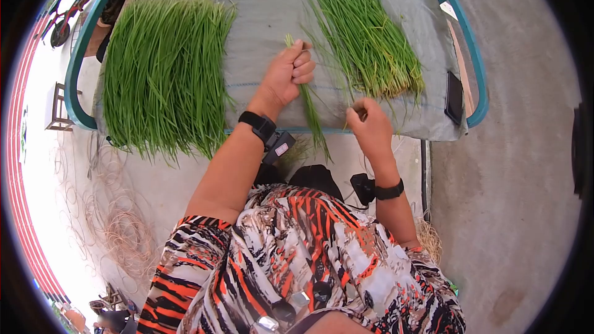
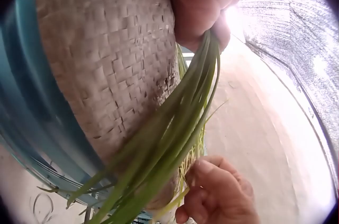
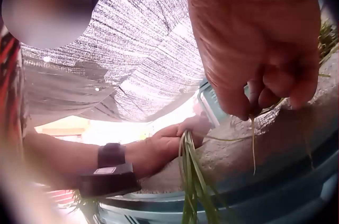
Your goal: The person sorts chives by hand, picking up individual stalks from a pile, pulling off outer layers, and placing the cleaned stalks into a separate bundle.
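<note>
My left hand (image 1: 291, 74) grips a small bunch of garlic chives (image 1: 311, 117) near its pale cut ends, with the green leaves hanging down over the front edge of the table. Lower and to its right, my right hand (image 1: 371, 127) pinches a thin, pale strand (image 3: 253, 150) between thumb and fingertips. In the left wrist view the bunch fans out between both hands. A wide pile of chives (image 1: 167, 74) lies left of my left hand. Beyond my right hand lies a smaller pile (image 1: 365, 37), its yellowish ends toward me.
A grey woven sheet (image 1: 260, 18) covers the table, bordered by a teal metal frame (image 1: 75, 80). Near the right edge lies a dark phone (image 1: 453, 98). Tangled, straw-like strands (image 1: 127, 235) litter the floor at left, below a small stool (image 1: 60, 108).
</note>
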{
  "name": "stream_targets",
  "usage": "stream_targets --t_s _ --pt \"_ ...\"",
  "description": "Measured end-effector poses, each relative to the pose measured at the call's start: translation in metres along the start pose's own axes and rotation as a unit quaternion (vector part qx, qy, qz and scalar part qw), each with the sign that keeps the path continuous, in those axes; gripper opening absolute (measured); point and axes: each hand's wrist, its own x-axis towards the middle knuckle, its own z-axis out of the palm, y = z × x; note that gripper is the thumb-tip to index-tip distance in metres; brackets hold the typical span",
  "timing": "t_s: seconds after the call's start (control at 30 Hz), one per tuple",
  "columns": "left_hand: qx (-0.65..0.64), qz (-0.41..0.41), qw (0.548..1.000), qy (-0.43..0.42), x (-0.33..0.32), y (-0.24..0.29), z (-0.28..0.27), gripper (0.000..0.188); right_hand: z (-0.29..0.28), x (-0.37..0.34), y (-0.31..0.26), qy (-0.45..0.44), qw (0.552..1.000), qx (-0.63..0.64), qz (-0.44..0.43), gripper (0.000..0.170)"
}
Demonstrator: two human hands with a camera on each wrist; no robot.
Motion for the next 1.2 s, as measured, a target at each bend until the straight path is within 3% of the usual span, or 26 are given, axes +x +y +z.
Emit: stream_targets --t_s 0.03,0.1,0.2,0.3,0.43,0.53,0.63,0.83,0.93,1.03,1.2 --pt "0.007 0.000 1.000 0.006 0.000 -0.001 0.002 0.021 -0.007 -0.001 0.001 -0.037 0.989 0.141 0.031 0.019" --pt "0.010 0.003 1.000 0.013 -0.001 -0.003 0.003 0.021 -0.022 -0.002 0.003 -0.106 0.900 0.412 0.092 0.016" --pt "0.023 0.006 1.000 0.018 -0.001 -0.004 0.007 0.021 -0.025 -0.004 0.009 -0.113 0.821 0.554 0.078 0.015" --pt "0.040 0.007 0.999 0.026 -0.002 -0.004 0.014 0.020 -0.011 0.001 0.019 -0.098 0.885 0.440 0.114 0.023" --pt "0.047 0.012 0.998 0.028 -0.005 -0.003 0.014 0.021 -0.007 0.002 0.015 -0.201 0.736 0.620 0.181 0.022" --pt "0.137 0.013 0.990 0.035 -0.009 -0.001 0.021 0.022 -0.002 0.005 0.009 -0.214 0.671 0.686 0.184 0.018" --pt "0.234 -0.037 0.971 -0.001 -0.012 -0.003 0.016 0.024 0.002 0.011 0.010 -0.204 0.700 0.665 0.160 0.015" --pt "0.403 -0.016 0.915 0.002 -0.021 -0.002 0.023 0.025 0.008 0.013 -0.016 -0.159 0.794 0.577 0.108 0.015" --pt "0.387 0.000 0.922 0.007 -0.027 0.001 0.024 0.025 0.012 0.012 -0.023 -0.165 0.806 0.561 0.089 0.017" --pt "0.386 0.011 0.923 -0.004 -0.030 0.004 0.016 0.026 0.017 0.012 -0.033 -0.160 0.860 0.478 0.083 0.018" --pt "0.354 0.007 0.935 -0.004 -0.031 0.005 0.008 0.023 0.024 0.015 -0.035 -0.191 0.868 0.455 0.053 0.018"
